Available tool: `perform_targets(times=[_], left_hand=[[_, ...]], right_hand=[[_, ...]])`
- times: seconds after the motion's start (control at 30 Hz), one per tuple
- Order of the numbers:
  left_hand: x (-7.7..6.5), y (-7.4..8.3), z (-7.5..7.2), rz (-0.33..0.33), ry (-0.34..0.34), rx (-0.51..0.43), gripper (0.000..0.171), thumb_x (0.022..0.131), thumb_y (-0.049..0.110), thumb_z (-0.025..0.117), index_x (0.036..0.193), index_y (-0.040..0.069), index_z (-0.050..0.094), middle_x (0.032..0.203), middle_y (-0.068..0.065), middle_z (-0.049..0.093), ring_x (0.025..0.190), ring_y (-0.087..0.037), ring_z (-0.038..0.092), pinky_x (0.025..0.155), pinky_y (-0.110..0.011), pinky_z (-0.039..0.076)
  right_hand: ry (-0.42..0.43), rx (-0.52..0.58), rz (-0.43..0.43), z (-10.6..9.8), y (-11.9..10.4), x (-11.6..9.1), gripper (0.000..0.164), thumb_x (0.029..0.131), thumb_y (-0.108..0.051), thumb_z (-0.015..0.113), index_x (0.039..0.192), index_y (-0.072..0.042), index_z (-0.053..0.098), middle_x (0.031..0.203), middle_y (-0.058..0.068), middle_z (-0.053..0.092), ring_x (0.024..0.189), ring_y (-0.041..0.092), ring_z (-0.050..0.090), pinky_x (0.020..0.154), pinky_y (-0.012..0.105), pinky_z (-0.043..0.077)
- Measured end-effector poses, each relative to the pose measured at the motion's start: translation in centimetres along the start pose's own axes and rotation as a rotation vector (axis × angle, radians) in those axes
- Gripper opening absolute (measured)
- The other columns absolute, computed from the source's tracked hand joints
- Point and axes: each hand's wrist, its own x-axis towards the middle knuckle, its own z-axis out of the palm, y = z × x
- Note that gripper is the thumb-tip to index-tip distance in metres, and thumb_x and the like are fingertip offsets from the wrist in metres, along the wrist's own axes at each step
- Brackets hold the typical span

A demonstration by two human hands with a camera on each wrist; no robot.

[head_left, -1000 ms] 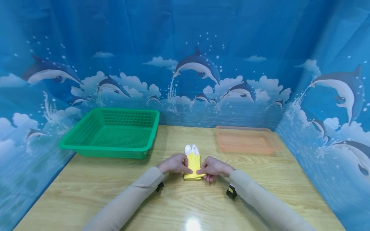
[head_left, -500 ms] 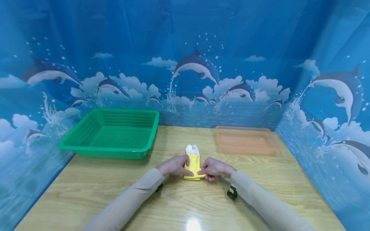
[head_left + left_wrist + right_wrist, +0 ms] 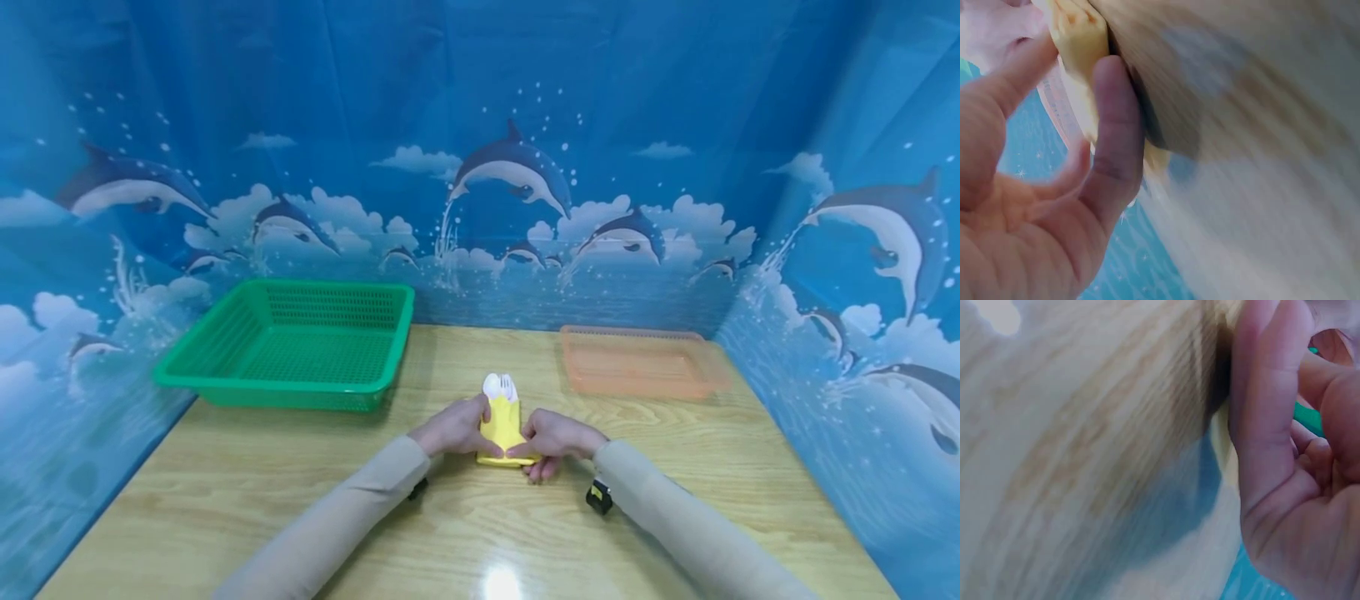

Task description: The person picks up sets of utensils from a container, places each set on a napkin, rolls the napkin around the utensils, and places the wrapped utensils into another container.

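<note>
A yellow cloth napkin point(image 3: 501, 423) lies on the table, folded around a white spoon point(image 3: 492, 386) and a white fork point(image 3: 508, 387). Only the spoon's bowl and the fork's tines stick out at the far end. My left hand point(image 3: 459, 429) grips the napkin's left side, thumb on top near the close end. From the right, my right hand point(image 3: 558, 435) pinches the near right corner, its thumb tip close to the left thumb. In the left wrist view, the thick folded napkin point(image 3: 1082, 44) sits between thumb and fingers. In the right wrist view the fingers point(image 3: 1272, 394) hide most of it.
A green plastic basket point(image 3: 285, 388) stands at the back left of the wooden table point(image 3: 465, 533). At the back right lies a shallow orange see-through tray point(image 3: 637, 385). A blue dolphin-print curtain point(image 3: 480, 292) borders the back and sides.
The right thumb has slid left along the napkin's near edge toward the left thumb. Spoon and fork tips have shifted slightly right. Basket and tray stay put.
</note>
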Motion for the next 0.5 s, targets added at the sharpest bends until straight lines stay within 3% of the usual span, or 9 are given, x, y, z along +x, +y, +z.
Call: perform_targets(times=[0.17, 0.27, 0.37, 0.5], left_hand=[[0.0, 0.6, 0.3, -0.093, 0.065, -0.153, 0.080, 0.071, 0.022, 0.088, 0.131, -0.002, 0.040, 0.087, -0.010, 0.061, 0.062, -0.017, 0.058, 0.055, -0.027, 0.050], [0.0, 0.7, 0.4, -0.151, 0.081, -0.303, 0.087, 0.072, 0.016, 0.087, 0.138, -0.002, 0.034, 0.095, -0.014, 0.061, 0.063, -0.018, 0.059, 0.055, -0.030, 0.054], [0.1, 0.4, 0.6, -0.175, 0.074, -0.480, 0.075, 0.074, 0.008, 0.084, 0.133, -0.006, 0.040, 0.096, -0.017, 0.061, 0.064, -0.019, 0.062, 0.056, -0.032, 0.058], [0.5, -0.6, 1.0, -0.162, -0.024, -0.738, 0.044, 0.081, -0.002, 0.074, 0.118, -0.011, 0.053, 0.097, -0.019, 0.065, 0.073, -0.020, 0.068, 0.065, -0.035, 0.061]], right_hand=[[-0.006, 0.071, 0.015, 0.0, 0.2, 0.3, 0.021, 0.090, -0.015, 0.071, 0.078, -0.001, 0.061, 0.066, 0.013, 0.070, 0.050, 0.012, 0.065, 0.048, 0.024, 0.055], [-0.018, 0.112, 0.004, 0.0, 0.5, 0.6, 0.018, 0.090, -0.013, 0.069, 0.079, -0.001, 0.061, 0.066, 0.012, 0.069, 0.050, 0.012, 0.065, 0.050, 0.025, 0.056], [-0.020, 0.146, -0.010, 0.0, 0.8, 0.8, 0.017, 0.091, -0.011, 0.068, 0.079, 0.000, 0.062, 0.066, 0.010, 0.068, 0.051, 0.011, 0.064, 0.050, 0.025, 0.056], [-0.005, 0.164, -0.036, 0.2, 0.7, 0.8, 0.015, 0.093, -0.010, 0.066, 0.081, -0.002, 0.063, 0.065, 0.008, 0.066, 0.051, 0.010, 0.062, 0.048, 0.022, 0.055]])
